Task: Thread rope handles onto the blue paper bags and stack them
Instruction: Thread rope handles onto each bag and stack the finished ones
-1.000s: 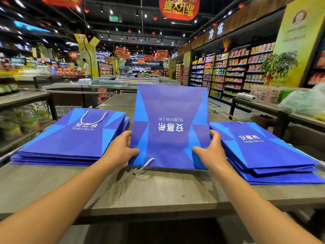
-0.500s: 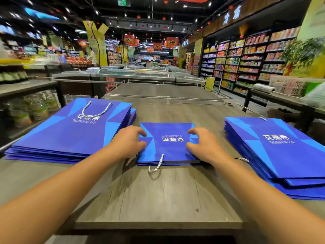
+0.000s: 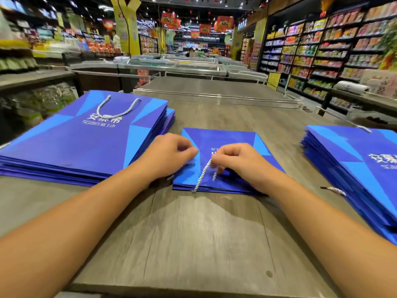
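A flat blue paper bag (image 3: 223, 145) lies on the grey wooden surface (image 3: 193, 244) between two stacks of similar bags, its opening edge facing the person. The right hand (image 3: 238, 162) pinches a twisted white rope handle (image 3: 203, 175) with curled fingers. The left hand (image 3: 169, 155), fingers curled, rests on the bag's left part; whether it grips anything is unclear.

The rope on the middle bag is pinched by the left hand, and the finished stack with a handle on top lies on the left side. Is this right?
Not quite. The head view shows the right hand pinching the rope on the middle bag, not the left hand, which rests at the bag's left edge. The stack with a handle on top does lie on the left.
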The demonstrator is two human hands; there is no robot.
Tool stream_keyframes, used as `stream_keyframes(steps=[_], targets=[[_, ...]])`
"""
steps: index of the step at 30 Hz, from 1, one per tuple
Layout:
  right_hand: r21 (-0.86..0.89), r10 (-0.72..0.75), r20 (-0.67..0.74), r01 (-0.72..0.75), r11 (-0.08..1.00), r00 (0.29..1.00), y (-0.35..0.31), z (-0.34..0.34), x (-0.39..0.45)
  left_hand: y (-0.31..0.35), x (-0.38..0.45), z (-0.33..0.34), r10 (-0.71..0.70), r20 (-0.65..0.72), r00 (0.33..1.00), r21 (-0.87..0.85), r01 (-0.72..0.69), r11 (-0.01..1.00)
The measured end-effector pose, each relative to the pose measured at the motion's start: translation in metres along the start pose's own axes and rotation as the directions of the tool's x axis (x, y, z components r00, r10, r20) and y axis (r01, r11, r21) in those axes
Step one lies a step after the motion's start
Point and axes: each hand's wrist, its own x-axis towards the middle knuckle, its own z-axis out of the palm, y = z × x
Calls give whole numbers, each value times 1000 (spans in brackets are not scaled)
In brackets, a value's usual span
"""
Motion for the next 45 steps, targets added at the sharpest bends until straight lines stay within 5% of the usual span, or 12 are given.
stream_keyframes(steps=[3,10,16,20,25,28,35,40,45], targets=[[51,49,-56,-46,998,997,2,4,4,8,-5,-5,29,-9,1000,-211,-30,977],[430,180,-208,-76,899,961,2,0,5,16,-17,-5,147,315,938,-49,-139,989],[276,119,-154,-72,958,981,6,1,2,18,-18,-2,113,272,956,-259,-40,965],[236,105,-166,-63,970,981,9,1,3,18,-16,-5,13,153,988,-550,74,832],[303,68,-214,0,953,974,4,3,1,20,-11,-10,-179,122,976,-815,201,543],[191,-44,-201,83,978,979,-4,4,-7,23,-10,-12,-218,205,954,-866,281,413],[-176,-125,-71,111,978,990,-10,18,-14,25,-11,-10,-179,252,951,-902,298,312],[-190,-101,-184,65,980,978,-11,23,-10,25,-10,-7,-139,205,969,-907,241,345],[-19,-34,-249,30,999,968,-14,21,-10,19,-7,-2,-150,114,982,-806,180,564]])
